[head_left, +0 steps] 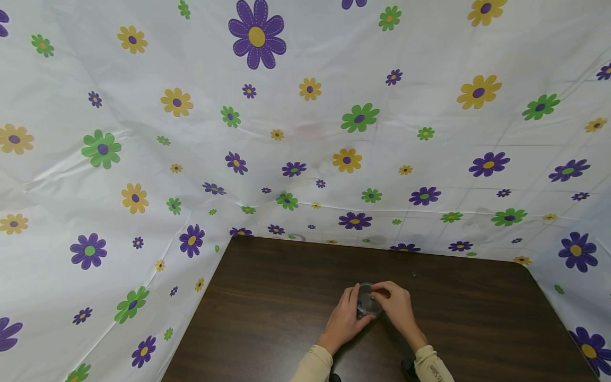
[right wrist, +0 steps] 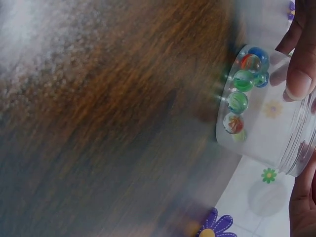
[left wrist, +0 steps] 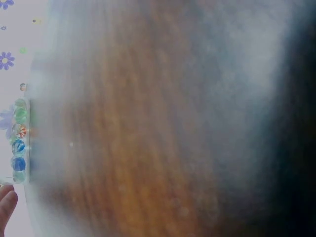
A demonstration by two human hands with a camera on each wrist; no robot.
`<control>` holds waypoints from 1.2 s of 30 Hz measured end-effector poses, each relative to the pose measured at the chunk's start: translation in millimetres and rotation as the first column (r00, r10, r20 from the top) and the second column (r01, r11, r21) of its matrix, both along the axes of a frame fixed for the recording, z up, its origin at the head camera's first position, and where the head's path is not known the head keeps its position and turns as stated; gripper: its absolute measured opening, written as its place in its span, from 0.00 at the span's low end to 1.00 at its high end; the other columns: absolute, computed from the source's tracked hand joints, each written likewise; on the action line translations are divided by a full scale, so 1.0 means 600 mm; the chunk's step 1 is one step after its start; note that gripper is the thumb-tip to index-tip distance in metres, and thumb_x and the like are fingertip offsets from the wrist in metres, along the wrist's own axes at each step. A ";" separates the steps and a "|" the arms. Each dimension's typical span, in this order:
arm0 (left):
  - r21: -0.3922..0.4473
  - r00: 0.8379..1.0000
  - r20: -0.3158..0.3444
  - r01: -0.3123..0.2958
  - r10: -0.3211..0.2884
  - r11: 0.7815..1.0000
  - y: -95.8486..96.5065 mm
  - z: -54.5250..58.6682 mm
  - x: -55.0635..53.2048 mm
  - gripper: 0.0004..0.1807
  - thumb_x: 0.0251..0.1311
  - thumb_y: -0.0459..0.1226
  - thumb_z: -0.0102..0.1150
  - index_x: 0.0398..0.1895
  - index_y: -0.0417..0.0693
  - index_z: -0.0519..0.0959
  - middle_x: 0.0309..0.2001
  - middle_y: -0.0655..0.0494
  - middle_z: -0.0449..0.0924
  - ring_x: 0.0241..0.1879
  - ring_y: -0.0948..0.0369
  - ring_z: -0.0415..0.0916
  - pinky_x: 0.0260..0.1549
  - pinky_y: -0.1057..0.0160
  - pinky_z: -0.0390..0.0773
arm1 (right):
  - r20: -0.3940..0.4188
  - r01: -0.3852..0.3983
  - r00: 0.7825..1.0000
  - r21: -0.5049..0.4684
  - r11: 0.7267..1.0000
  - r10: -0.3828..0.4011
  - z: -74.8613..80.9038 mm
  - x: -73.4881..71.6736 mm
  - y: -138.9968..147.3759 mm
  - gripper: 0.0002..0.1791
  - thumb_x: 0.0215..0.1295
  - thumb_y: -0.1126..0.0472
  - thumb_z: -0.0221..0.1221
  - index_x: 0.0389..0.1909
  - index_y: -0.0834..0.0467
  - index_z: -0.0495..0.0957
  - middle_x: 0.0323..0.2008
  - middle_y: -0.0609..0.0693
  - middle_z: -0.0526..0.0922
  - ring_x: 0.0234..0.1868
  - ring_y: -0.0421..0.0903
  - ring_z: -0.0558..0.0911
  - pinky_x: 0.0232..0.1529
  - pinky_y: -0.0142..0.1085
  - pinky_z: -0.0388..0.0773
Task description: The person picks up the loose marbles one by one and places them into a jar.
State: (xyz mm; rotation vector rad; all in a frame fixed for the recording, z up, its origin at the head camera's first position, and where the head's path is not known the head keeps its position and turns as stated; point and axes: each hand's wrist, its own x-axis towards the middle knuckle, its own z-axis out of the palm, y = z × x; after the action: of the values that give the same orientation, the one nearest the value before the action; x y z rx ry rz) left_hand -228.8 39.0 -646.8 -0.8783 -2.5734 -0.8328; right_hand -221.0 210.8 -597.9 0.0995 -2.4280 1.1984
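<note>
A small clear jar (head_left: 368, 303) stands on the dark wooden table (head_left: 267, 297) near its front edge, with both hands around it. My left hand (head_left: 355, 300) wraps its left side. My right hand (head_left: 382, 292) grips its right side and top rim. In the right wrist view the jar (right wrist: 266, 123) has several coloured glass marbles (right wrist: 244, 89) on its bottom, and a thumb (right wrist: 298, 74) presses on its wall. In the left wrist view the marbles (left wrist: 19, 140) line up at the left edge above a fingertip (left wrist: 6, 205). I see no lid.
A white cloth with purple, yellow and green flowers (head_left: 305, 132) hangs behind the table and down both sides. A tiny dark speck (head_left: 413, 274) lies on the wood beyond my right hand. Both wrist views show mostly blurred tabletop.
</note>
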 end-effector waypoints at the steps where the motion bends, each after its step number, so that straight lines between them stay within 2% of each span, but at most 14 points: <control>1: 0.001 1.000 0.001 0.002 -0.002 1.000 0.000 0.000 0.000 0.46 0.63 0.50 0.72 0.75 0.34 0.62 0.62 0.45 0.71 0.57 0.55 0.78 0.51 0.63 0.81 | -0.004 -0.002 1.000 0.008 1.000 0.002 0.000 0.000 0.000 0.11 0.54 0.76 0.73 0.35 0.59 0.89 0.35 0.49 0.88 0.35 0.45 0.86 0.36 0.33 0.82; 13: 0.001 1.000 -0.021 0.001 -0.001 1.000 0.000 0.002 0.001 0.46 0.62 0.50 0.73 0.74 0.32 0.63 0.62 0.44 0.72 0.57 0.55 0.78 0.51 0.63 0.81 | 0.023 -0.022 1.000 0.040 0.999 0.021 0.002 0.000 -0.001 0.10 0.54 0.76 0.72 0.35 0.62 0.88 0.35 0.49 0.87 0.36 0.47 0.86 0.37 0.35 0.82; 23: -0.005 1.000 0.001 0.004 -0.004 1.000 -0.001 0.008 0.003 0.46 0.63 0.50 0.72 0.75 0.33 0.63 0.62 0.45 0.71 0.58 0.55 0.77 0.51 0.63 0.81 | 0.026 -0.016 1.000 0.059 0.998 0.015 0.005 0.001 -0.003 0.10 0.54 0.76 0.72 0.34 0.61 0.88 0.35 0.49 0.87 0.35 0.47 0.86 0.35 0.36 0.82; 36: -0.022 1.000 0.010 -0.006 0.006 1.000 -0.001 0.006 0.003 0.47 0.64 0.51 0.72 0.76 0.34 0.62 0.63 0.45 0.71 0.58 0.55 0.77 0.51 0.64 0.81 | 0.021 -0.024 1.000 0.056 0.998 0.023 0.002 0.000 -0.001 0.09 0.54 0.76 0.72 0.34 0.61 0.88 0.34 0.48 0.87 0.34 0.45 0.85 0.34 0.35 0.82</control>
State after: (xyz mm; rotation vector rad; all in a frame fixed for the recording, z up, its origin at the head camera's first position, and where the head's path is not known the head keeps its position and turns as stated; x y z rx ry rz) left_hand -226.9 38.5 -643.1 -0.8747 -2.5967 -0.8108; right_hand -221.2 210.0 -596.7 0.1335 -2.4849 1.1468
